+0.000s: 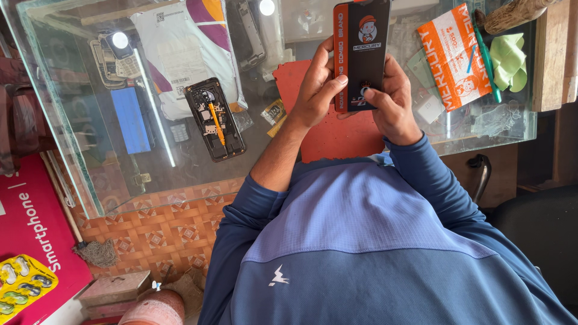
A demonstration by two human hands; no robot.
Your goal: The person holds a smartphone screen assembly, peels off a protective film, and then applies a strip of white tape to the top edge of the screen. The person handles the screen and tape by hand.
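Both hands hold a flat black and orange packet (361, 48) upright above a glass table (120, 174). My left hand (319, 90) grips its left edge, thumb across the front. My right hand (391, 102) holds the lower right corner, thumb pressing the bottom of the packet. Under the hands lies a red mat (328, 129). An opened phone (215, 119) with its back off and circuit parts showing lies on the glass to the left, apart from both hands.
An orange sleeve (454, 54), a green cloth (510, 60) and a teal tool (486, 54) lie at the right. A white plastic bag (180, 48) and old keypad phones (111, 57) sit far left. A red box (30, 235) and a yellow tray (21, 286) rest below.
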